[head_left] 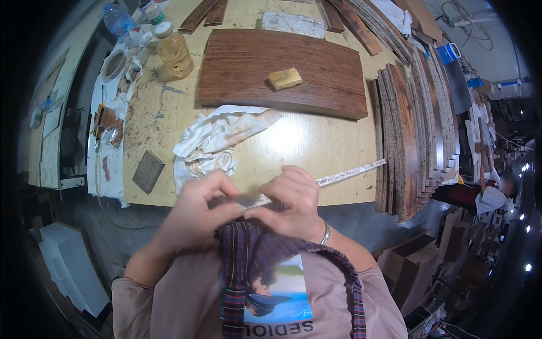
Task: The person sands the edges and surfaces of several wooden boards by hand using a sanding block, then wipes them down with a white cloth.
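Observation:
A long, thin white strip with dark speckles [353, 173] lies in front of my chest, over the near edge of the table. My right hand [293, 202] is closed around it, and its far end sticks out to the right toward a stack of boards. My left hand [197, 210] pinches at the near end, thumb and fingers close together. Something greyish at those fingertips is blurred and cannot be made out. Just beyond my hands sits a crumpled, stained white cloth [212, 138]. A yellow sponge [285, 79] rests on dark brown wood-grain boards [237, 65].
Upright speckled-edged boards [402, 141] stand along the table's right side. A small dark block [148, 172] lies near the front left edge. At the back left are a jar of amber liquid [174, 51] and a clear bottle [118, 21]. Another person [491, 192] is far right.

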Motion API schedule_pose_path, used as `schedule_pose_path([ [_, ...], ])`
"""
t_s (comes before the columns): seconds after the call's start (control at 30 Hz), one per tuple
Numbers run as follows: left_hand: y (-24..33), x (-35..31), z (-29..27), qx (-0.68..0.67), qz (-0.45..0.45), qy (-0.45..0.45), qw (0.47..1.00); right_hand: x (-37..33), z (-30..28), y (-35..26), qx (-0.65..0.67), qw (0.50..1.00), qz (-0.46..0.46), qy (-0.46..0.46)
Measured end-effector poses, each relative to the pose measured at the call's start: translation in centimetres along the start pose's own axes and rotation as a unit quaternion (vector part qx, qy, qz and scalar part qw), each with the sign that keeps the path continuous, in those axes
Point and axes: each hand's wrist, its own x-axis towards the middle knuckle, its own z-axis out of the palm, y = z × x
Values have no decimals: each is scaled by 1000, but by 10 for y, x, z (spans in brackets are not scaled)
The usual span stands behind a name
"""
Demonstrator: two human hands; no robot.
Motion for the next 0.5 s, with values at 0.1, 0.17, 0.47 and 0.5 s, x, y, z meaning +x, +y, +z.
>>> schedule_pose_path([
  [0.1, -28, 28, -42, 119, 49, 194, 973, 2, -2, 2, -10, 1000, -11, 5],
  [0.17, -74, 52, -94, 162, 92, 285, 940, 6, -3, 2, -10, 999, -29, 16],
  [0.47, -123, 92, -98, 558, 261, 311, 723, 31, -19, 10, -29, 999, 4, 31],
  [0.5, -123, 91, -76, 556, 273, 285, 731, 38, -24, 10, -38, 999, 8, 30],
])
